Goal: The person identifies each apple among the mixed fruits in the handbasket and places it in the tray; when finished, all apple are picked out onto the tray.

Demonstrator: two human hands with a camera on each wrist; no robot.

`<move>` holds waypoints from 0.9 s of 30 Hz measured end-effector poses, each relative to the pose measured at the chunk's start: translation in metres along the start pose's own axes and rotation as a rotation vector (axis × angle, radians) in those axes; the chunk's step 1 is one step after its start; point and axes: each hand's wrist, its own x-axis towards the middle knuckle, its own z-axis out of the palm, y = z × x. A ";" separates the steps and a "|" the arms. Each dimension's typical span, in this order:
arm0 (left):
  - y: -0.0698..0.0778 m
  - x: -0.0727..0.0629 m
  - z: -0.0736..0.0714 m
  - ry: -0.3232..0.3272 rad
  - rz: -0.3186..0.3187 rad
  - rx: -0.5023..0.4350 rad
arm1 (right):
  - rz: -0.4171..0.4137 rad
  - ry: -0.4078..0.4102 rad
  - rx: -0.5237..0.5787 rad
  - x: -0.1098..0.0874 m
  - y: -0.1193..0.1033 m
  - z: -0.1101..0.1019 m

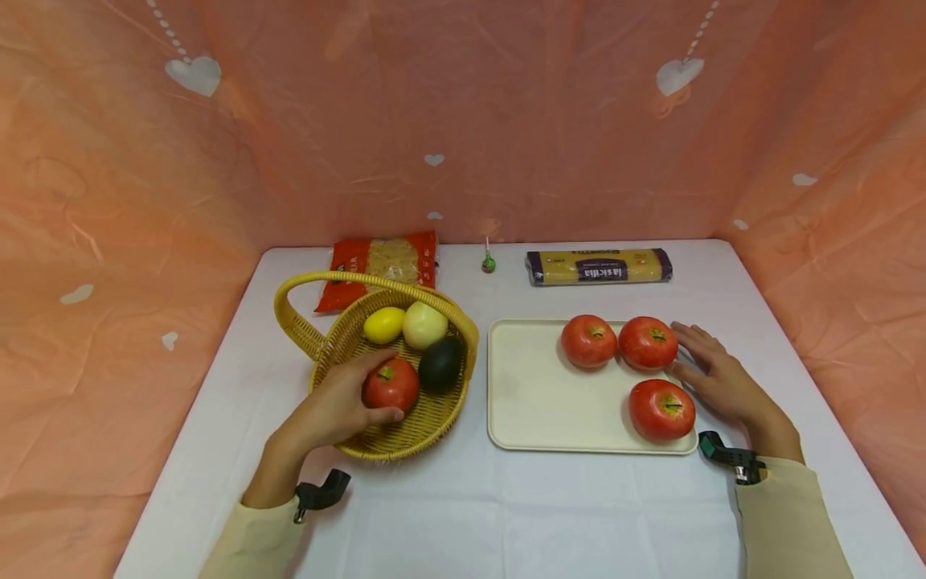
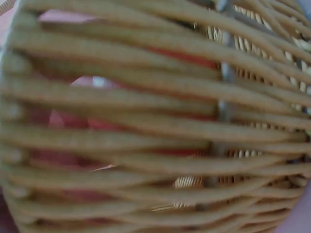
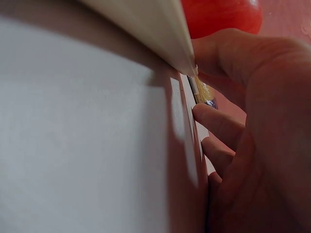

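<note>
Inside the yellow wicker basket (image 1: 394,454), my left hand (image 1: 340,406) holds a red tomato (image 1: 391,386), thumb and fingers around its sides. A lemon (image 1: 384,325), a pale onion-like bulb (image 1: 424,326) and a dark green avocado-like fruit (image 1: 440,363) share the basket. The left wrist view shows mostly blurred basket weave (image 2: 121,102). My right hand (image 1: 719,382) rests beside the right edge of the cream tray (image 1: 557,402), fingers loosely extended. Its thumb (image 3: 218,51) is at the tray's rim. Three red round fruits (image 1: 589,342) with yellow-green tops sit on the tray's right part.
Behind the basket lies a red pasta bag (image 1: 394,261). A green lollipop (image 1: 488,263) and a spaghetti pack (image 1: 600,266) lie along the back of the white table (image 1: 448,515). The basket's tall handle (image 1: 347,277) arches over its far side. Orange cloth surrounds the table.
</note>
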 end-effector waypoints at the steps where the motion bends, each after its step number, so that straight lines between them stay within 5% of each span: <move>1: 0.000 0.000 0.000 -0.010 -0.004 0.003 | 0.000 0.000 0.000 0.000 0.000 0.000; 13: 0.006 -0.007 -0.004 0.064 0.029 -0.049 | -0.043 0.038 0.000 0.000 -0.001 0.001; 21: 0.025 -0.020 -0.017 0.150 0.215 -0.091 | -0.033 0.035 -0.001 -0.001 -0.002 0.001; 27: 0.042 -0.028 -0.022 0.147 0.299 -0.130 | -0.040 0.036 0.000 0.000 -0.002 0.002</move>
